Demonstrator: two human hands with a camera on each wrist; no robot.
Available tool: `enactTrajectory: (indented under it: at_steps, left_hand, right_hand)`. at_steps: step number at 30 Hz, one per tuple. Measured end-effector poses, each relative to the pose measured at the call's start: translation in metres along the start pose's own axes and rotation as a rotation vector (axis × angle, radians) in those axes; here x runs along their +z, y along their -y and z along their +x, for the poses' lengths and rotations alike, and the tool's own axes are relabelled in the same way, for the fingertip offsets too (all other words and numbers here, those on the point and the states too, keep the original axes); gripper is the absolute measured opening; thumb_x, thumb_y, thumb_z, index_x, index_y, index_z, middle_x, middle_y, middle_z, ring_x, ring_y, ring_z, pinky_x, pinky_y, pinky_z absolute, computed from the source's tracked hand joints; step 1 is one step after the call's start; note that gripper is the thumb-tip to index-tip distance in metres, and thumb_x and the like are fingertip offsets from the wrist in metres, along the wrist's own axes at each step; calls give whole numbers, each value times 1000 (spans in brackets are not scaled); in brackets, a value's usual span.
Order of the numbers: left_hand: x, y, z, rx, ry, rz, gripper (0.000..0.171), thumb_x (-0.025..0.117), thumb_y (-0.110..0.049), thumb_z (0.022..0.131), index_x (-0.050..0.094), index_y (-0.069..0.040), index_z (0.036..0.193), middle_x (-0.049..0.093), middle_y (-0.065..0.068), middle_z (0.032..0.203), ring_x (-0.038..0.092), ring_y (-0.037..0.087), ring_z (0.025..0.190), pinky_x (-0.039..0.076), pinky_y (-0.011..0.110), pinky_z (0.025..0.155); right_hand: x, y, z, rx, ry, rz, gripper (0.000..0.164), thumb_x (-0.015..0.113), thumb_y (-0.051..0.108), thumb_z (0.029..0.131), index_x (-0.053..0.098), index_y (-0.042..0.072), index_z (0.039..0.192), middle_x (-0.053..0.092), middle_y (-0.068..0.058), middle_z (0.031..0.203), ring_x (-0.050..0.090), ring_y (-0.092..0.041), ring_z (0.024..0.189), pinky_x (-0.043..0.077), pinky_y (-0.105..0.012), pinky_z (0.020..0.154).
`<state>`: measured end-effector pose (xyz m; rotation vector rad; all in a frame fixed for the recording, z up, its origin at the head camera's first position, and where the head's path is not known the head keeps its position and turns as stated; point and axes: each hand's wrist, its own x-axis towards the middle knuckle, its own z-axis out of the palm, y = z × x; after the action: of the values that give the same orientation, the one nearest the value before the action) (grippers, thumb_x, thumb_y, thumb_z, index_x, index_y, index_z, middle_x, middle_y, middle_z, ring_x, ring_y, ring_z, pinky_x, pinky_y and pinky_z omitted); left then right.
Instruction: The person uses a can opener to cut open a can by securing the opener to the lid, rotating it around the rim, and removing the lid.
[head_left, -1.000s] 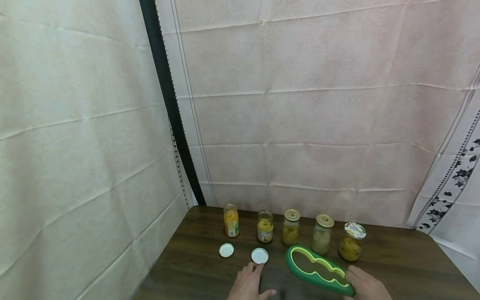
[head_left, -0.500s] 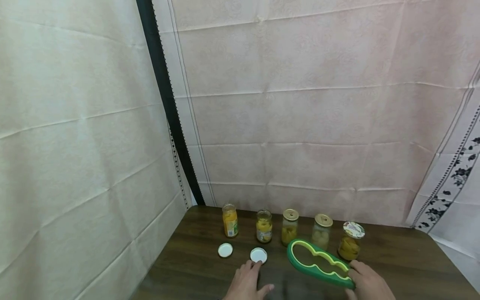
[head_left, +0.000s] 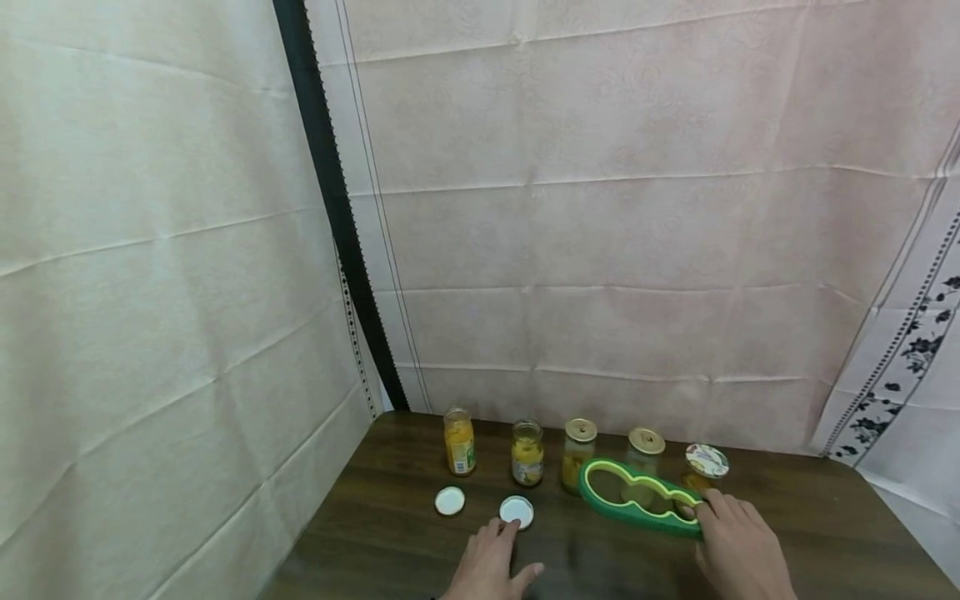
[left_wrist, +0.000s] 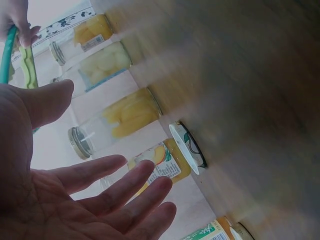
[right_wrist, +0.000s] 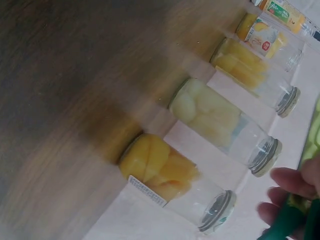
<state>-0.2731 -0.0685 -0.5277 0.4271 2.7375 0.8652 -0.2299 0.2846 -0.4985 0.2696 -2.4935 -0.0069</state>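
Observation:
My right hand (head_left: 738, 542) grips one end of a green jar opener (head_left: 637, 514) with a scalloped yellow-green inner edge. The opener is held off the table; in the head view it overlaps the three lidded jars, including a gold-lidded jar (head_left: 581, 432), another gold-lidded jar (head_left: 647, 442) and a jar with a patterned white lid (head_left: 707, 461). In the right wrist view, fruit shows inside these jars (right_wrist: 205, 112). My left hand (head_left: 487, 562), fingers extended and thumb spread, is near a loose white lid (head_left: 517, 508); contact cannot be judged. Its palm (left_wrist: 75, 205) holds nothing.
Two lidless jars stand at the back left: an orange-yellow one (head_left: 460, 446) and a second jar (head_left: 527, 458) with yellow fruit. Another white lid (head_left: 449, 500) lies on the dark wooden table (head_left: 375, 542). Pale cloth (head_left: 600, 250) hangs behind and at the left.
My right hand has raised the jar opener and carried it forward over the jars in the head view, tilting it nearer level. The left hand has barely shifted.

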Motion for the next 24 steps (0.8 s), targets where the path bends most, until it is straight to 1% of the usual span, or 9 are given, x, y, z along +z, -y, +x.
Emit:
enactTrajectory:
  at_steps: [3, 5, 8, 11, 15, 18, 20, 22, 24]
  left_hand:
    - [0, 1, -1, 2, -4, 2, 67, 77, -45, 98, 60, 0, 146, 61, 24, 135, 60, 50, 123, 48, 72, 102]
    - [0, 1, -1, 1, -5, -1, 67, 76, -45, 99, 61, 0, 146, 61, 24, 134, 60, 50, 123, 48, 72, 102]
    - [0, 1, -1, 3, -14, -4, 67, 77, -45, 98, 60, 1, 145, 61, 24, 134, 60, 50, 122, 48, 72, 101]
    - [1, 1, -1, 8, -30, 3, 67, 77, -45, 98, 61, 1, 145, 61, 25, 134, 61, 51, 122, 49, 71, 101]
    - [6, 0, 0, 0, -30, 3, 65, 77, -44, 98, 62, -1, 144, 62, 25, 135, 61, 51, 122, 50, 71, 100]
    - [8, -1, 2, -9, -17, -10, 63, 77, -43, 98, 62, -1, 143, 61, 26, 137, 61, 52, 123, 50, 71, 101]
    - [8, -3, 3, -6, -11, -15, 63, 77, -43, 98, 62, -2, 144, 61, 25, 139, 61, 52, 124, 49, 72, 101]
    - [8, -5, 5, 16, -14, -9, 62, 76, -43, 100, 62, -2, 144, 61, 23, 138, 62, 50, 124, 50, 70, 101]
    - [8, -7, 7, 54, -27, 7, 62, 74, -44, 101, 62, -2, 145, 62, 22, 136, 63, 46, 122, 52, 67, 100]
  right_hand:
    - [3, -3, 0, -40, -90, 21, 26, 84, 4, 62, 62, 11, 74, 52, 1, 80, 46, -16, 71, 46, -43, 69]
    - [5, -4, 0, -63, -119, 37, 27, 82, 3, 59, 61, 12, 73, 48, 3, 79, 42, -14, 71, 42, -41, 66]
    - [7, -5, -1, -57, -94, 60, 27, 81, 2, 60, 62, 13, 76, 47, 4, 80, 40, -13, 72, 41, -39, 67]
    - [7, -4, -3, -32, -49, 77, 29, 82, 1, 61, 62, 13, 79, 47, 5, 80, 41, -12, 73, 42, -39, 67]
    - [9, -4, -6, -8, -25, 91, 29, 81, 1, 62, 62, 13, 80, 46, 6, 79, 40, -11, 72, 41, -38, 67]
    - [13, -4, -9, 1, -20, 97, 30, 82, 1, 62, 60, 14, 78, 45, 7, 78, 39, -10, 72, 39, -36, 67]
    - [15, -5, -11, -3, -36, 100, 31, 82, 1, 62, 58, 15, 77, 44, 7, 77, 38, -10, 71, 39, -36, 66]
    - [17, -5, -12, -7, -52, 109, 32, 82, 1, 63, 56, 15, 76, 44, 7, 77, 38, -10, 71, 38, -35, 65]
    - [19, -5, -13, -3, -68, 111, 32, 82, 2, 64, 55, 15, 76, 43, 7, 77, 38, -9, 71, 38, -35, 65]
